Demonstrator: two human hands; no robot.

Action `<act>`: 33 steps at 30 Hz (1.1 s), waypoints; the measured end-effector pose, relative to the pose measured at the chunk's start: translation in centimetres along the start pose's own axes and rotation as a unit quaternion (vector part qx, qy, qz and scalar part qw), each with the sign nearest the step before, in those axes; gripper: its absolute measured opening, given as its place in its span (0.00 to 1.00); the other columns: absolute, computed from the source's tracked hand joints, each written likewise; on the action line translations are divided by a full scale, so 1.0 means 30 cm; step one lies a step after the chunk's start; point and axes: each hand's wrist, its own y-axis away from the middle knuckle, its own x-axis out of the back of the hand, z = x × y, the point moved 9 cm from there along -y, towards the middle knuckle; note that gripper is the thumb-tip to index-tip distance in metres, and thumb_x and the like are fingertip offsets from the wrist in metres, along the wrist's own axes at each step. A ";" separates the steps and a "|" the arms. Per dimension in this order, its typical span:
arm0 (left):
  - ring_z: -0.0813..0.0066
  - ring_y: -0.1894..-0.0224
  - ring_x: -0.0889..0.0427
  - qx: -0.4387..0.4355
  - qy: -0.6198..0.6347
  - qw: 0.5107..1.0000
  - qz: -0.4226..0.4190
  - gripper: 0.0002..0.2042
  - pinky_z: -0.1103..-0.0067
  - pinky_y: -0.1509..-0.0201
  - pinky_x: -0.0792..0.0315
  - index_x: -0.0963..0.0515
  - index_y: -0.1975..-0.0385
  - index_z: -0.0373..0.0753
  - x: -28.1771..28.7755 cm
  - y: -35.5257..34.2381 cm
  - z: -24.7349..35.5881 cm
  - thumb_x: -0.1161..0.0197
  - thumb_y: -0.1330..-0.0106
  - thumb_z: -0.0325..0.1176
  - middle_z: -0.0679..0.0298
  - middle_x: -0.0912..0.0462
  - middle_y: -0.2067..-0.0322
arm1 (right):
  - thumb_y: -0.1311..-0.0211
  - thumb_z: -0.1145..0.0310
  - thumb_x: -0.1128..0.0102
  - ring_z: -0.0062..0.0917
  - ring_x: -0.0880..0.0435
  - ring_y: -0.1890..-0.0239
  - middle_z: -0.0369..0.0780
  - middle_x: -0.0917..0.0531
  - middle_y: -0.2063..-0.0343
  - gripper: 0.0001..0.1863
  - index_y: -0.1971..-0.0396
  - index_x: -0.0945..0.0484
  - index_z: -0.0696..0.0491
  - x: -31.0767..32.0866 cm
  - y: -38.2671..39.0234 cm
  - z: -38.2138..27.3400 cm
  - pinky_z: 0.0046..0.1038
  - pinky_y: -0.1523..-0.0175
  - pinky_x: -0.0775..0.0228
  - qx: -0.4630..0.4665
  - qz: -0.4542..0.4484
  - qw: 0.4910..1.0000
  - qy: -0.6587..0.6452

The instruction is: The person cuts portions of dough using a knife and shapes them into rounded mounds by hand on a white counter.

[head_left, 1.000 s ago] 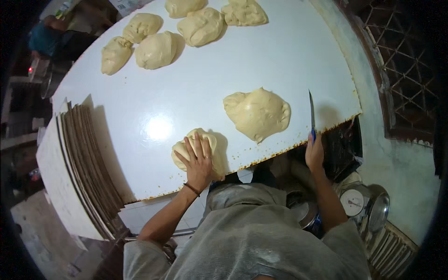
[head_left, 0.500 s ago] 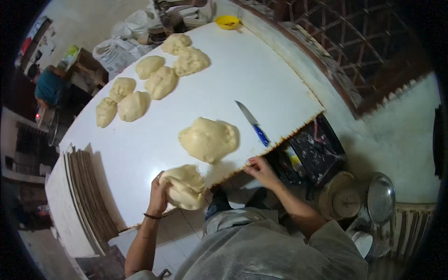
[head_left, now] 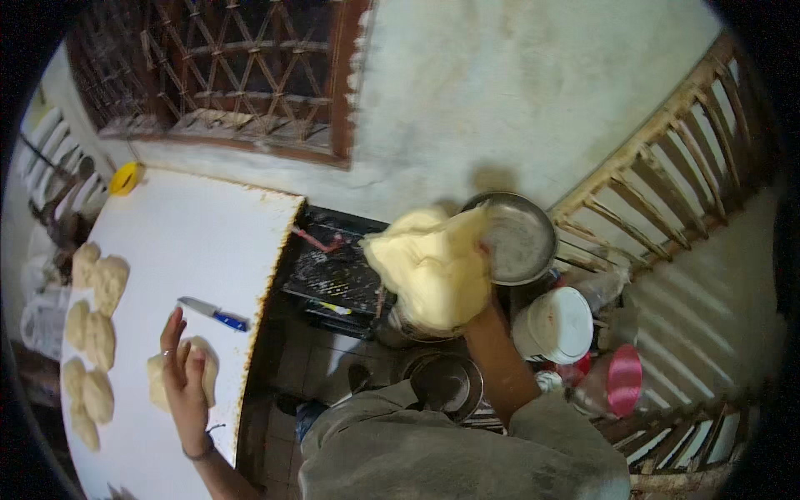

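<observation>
A big lump of pale dough (head_left: pixel 429 271) is raised off the table at my right side, blurred by motion. My right hand (head_left: pixel 484 319) carries it from beneath and behind, with most of its fingers hidden by the dough. My left hand (head_left: pixel 183 375) is held up over the white table (head_left: pixel 192 233), fingers apart and nothing in it. Behind that hand, a second dough lump (head_left: pixel 204 367) rests on the tabletop, partly covered by it. Just beyond the fingertips lies a knife (head_left: pixel 215 315) with a blue handle.
Several dough pieces (head_left: pixel 100 337) line the table's far left, with a yellow bowl (head_left: pixel 127 178) at the back corner. Right of the table are black crates (head_left: pixel 333 267), a round metal pan (head_left: pixel 521 242), a white bucket (head_left: pixel 554 325), a pink container (head_left: pixel 625 379) and a slatted railing (head_left: pixel 650 192).
My view has swung right. The dough from my left hand is now on my right hand, off the table and over by the metal pan. My left hand has let go and opened.
</observation>
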 end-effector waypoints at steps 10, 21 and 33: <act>0.75 0.48 0.19 0.155 0.132 0.967 -0.155 0.15 0.78 0.43 0.25 0.23 0.42 0.35 -0.479 0.041 -0.206 0.40 0.26 0.28 0.61 0.16 0.49 | 0.40 0.72 0.30 0.23 0.16 0.55 0.38 0.14 0.59 0.15 0.53 0.17 0.58 0.800 -0.177 0.025 0.26 0.49 0.24 0.107 0.266 0.936 0.205; 0.74 0.66 0.15 0.061 0.233 0.899 -0.365 0.17 0.80 0.65 0.19 0.27 0.54 0.31 -1.928 -0.192 0.043 0.32 0.31 0.38 0.59 0.18 0.68 | 0.38 0.69 0.34 0.26 0.16 0.57 0.39 0.15 0.56 0.20 0.47 0.19 0.59 0.857 -0.183 -0.007 0.29 0.51 0.23 0.121 0.327 0.935 -0.071; 0.67 0.63 0.12 0.042 0.191 0.897 -0.396 0.27 0.72 0.66 0.13 0.32 0.37 0.37 -1.817 -0.181 0.218 0.31 0.35 0.27 0.53 0.21 0.56 | 0.38 0.57 0.32 0.40 0.20 0.46 0.50 0.22 0.44 0.39 0.29 0.36 0.53 0.618 -0.327 0.247 0.40 0.40 0.28 -0.077 0.106 0.966 0.221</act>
